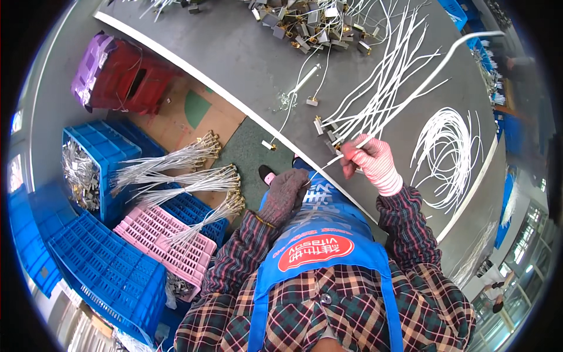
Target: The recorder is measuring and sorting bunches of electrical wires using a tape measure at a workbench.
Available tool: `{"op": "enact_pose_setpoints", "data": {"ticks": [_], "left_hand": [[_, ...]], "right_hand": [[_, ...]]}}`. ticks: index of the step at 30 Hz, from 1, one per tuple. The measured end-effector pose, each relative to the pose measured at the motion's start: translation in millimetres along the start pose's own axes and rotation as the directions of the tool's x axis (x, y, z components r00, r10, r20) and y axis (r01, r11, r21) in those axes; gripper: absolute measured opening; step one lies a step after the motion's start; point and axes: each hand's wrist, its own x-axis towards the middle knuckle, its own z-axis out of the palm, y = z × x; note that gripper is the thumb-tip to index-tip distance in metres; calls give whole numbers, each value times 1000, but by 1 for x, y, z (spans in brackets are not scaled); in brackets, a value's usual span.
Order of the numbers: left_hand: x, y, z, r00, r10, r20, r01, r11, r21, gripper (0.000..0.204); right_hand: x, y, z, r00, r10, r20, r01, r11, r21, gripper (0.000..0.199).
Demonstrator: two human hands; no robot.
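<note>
My right hand (373, 163), in a pink-and-white striped glove, is closed around a thick white tube (433, 76) near its lower end. From there the tube rises to the upper right across the table. My left hand (285, 198), in a dark knitted glove, is closed at the table's near edge, in front of my blue apron. A thin white wire (321, 169) runs from its fingertips toward the tube's lower end. What sits inside the left fist is hidden. Just beyond my right hand lie white wires (375, 97) with small metal blocks on their ends.
A heap of metal blocks (311, 26) covers the table's far side. At right lies a coil of white wire (448, 155). Left of the table stand blue crates (99, 258), a pink crate (170, 234) bearing wire bundles (176, 170), and a red stool (129, 76).
</note>
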Motion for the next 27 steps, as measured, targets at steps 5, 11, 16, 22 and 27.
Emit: {"op": "enact_pose_setpoints", "data": {"ticks": [5,11,16,22,27], "left_hand": [[2,-3,11,996,-93,-10,90,985,-144,36],[12,-12,7,1000,4,27,0,985,-173,28],[22,-23,10,523,835,172,-647,257,718,26],[14,-14,5,813,561,152,-527,601,601,25],[11,-10,8,819,559,129,-531,652,542,19]], "right_hand": [[6,14,5,994,89,68,-87,996,-33,11],[-2,33,19,987,140,82,-143,989,34,10],[-8,49,33,980,163,112,-170,984,53,9],[-9,58,43,978,183,98,-166,973,-158,9],[-11,54,48,984,174,30,-161,955,-248,10]]}}
